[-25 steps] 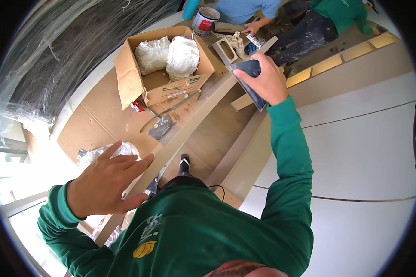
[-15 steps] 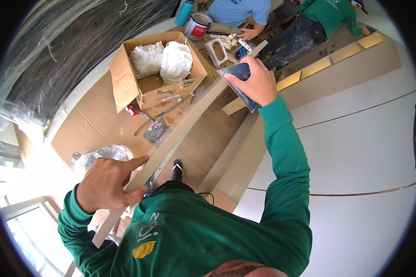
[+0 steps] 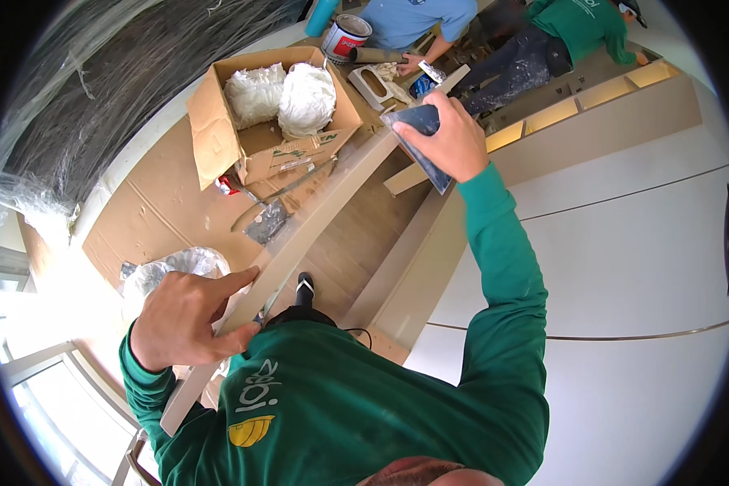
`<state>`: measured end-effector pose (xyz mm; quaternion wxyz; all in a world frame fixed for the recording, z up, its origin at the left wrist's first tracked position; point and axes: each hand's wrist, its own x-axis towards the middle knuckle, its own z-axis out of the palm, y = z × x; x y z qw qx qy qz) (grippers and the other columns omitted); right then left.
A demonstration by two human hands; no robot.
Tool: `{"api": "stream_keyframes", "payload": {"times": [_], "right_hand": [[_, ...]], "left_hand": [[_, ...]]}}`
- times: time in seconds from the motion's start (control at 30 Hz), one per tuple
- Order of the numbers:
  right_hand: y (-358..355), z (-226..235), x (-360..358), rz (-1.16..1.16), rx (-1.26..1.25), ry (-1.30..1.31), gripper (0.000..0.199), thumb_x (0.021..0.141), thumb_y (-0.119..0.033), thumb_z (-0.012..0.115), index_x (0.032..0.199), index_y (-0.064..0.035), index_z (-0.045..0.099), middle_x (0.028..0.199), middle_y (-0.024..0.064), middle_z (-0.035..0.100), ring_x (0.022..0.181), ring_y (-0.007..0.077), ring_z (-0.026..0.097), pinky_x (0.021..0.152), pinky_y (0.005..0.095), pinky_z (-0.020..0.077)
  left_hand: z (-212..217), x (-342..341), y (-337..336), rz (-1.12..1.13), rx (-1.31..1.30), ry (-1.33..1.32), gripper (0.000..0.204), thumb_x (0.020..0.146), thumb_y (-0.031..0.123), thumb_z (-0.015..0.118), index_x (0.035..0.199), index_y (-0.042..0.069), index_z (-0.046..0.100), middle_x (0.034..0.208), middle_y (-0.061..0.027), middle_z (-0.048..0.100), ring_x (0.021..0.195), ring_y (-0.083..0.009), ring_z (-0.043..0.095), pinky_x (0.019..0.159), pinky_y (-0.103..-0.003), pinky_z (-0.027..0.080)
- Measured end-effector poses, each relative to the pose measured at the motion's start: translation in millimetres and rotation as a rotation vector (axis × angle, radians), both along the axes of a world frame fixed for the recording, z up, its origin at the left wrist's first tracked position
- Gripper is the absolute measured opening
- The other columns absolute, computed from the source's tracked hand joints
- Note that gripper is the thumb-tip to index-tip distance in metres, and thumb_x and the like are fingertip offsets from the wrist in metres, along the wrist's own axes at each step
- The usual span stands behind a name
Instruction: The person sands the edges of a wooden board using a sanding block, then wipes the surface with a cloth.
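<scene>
A long, narrow beige board runs diagonally from beside my left sleeve up toward the far middle. My left hand grips its near end, the index finger along one side and the thumb on the other. In my right hand is a dark putty spreader with a wide, flat blade, pinched between thumb and fingers. The spreader sits against the board's far part, its blade slanting across it. The contact edge is partly hidden.
An open cardboard box with white rolls stands left of the board on a cardboard sheet. A paint can stands beyond it. Two people work at the far side. White panels and a beige shelf unit lie to the right.
Both hands keep their grips, and the spreader stays at nearly the same place on the board. The view has shifted slightly. The far person in blue has moved a tube-shaped thing lower.
</scene>
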<state>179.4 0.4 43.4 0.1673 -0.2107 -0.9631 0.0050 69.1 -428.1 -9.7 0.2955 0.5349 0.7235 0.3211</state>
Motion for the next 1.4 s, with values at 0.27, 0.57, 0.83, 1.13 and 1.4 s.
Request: {"api": "stream_keyframes", "payload": {"times": [0.27, 0.57, 0.83, 1.13, 1.4], "right_hand": [[-18.7, 1.4, -3.9, 0.053, 0.043, 0.020, 0.059, 0.085, -0.052, 0.090, 0.118, -0.0093, 0.066, 0.111, 0.0178, 0.072, 0.100, 0.0420, 0.073, 0.086, 0.0505, 0.0586], [-24.4, -2.1, -4.9, 0.100, 0.056, 0.043, 0.060, 0.084, -0.053, 0.090, 0.117, -0.0089, 0.066, 0.110, 0.0166, 0.072, 0.099, 0.0412, 0.074, 0.083, 0.0505, 0.0589], [-34.6, -2.9, -6.2, 0.153, 0.033, 0.045, 0.058, 0.084, -0.050, 0.091, 0.116, -0.0090, 0.065, 0.107, 0.0173, 0.071, 0.096, 0.0403, 0.073, 0.081, 0.0495, 0.0586], [-26.7, -12.6, -7.7, 0.197, 0.029, 0.125, 0.061, 0.082, -0.055, 0.090, 0.116, -0.0107, 0.065, 0.112, 0.0168, 0.070, 0.097, 0.0411, 0.073, 0.082, 0.0525, 0.0595], [37.6, -16.8, 2.1, 0.056, 0.001, 0.126, 0.063, 0.084, -0.057, 0.088, 0.118, -0.0103, 0.066, 0.112, 0.0157, 0.072, 0.103, 0.0403, 0.072, 0.088, 0.0505, 0.0582]], "left_hand": [[-0.6, 0.9, -1.6, 0.009, 0.012, 0.017, 0.070, 0.079, 0.041, 0.081, 0.134, -0.002, 0.075, 0.056, -0.0159, 0.062, 0.050, -0.0337, 0.061, 0.056, -0.043, 0.048], [0.2, -2.9, -2.6, 0.025, 0.014, -0.020, 0.071, 0.078, 0.039, 0.083, 0.135, -0.002, 0.075, 0.056, -0.0153, 0.062, 0.051, -0.0336, 0.062, 0.056, -0.043, 0.047], [-4.7, -2.0, -2.5, 0.015, 0.047, 0.004, 0.071, 0.079, 0.039, 0.082, 0.135, -0.003, 0.075, 0.054, -0.0149, 0.060, 0.049, -0.0330, 0.060, 0.056, -0.044, 0.046], [-0.9, -0.9, -3.3, 0.024, 0.019, 0.000, 0.069, 0.078, 0.038, 0.083, 0.134, -0.001, 0.075, 0.055, -0.0145, 0.060, 0.050, -0.0330, 0.061, 0.056, -0.043, 0.047], [-1.3, -2.8, -1.3, 0.018, 0.045, 0.012, 0.068, 0.078, 0.036, 0.083, 0.134, -0.002, 0.075, 0.054, -0.0133, 0.059, 0.048, -0.0321, 0.059, 0.056, -0.043, 0.046]]}}
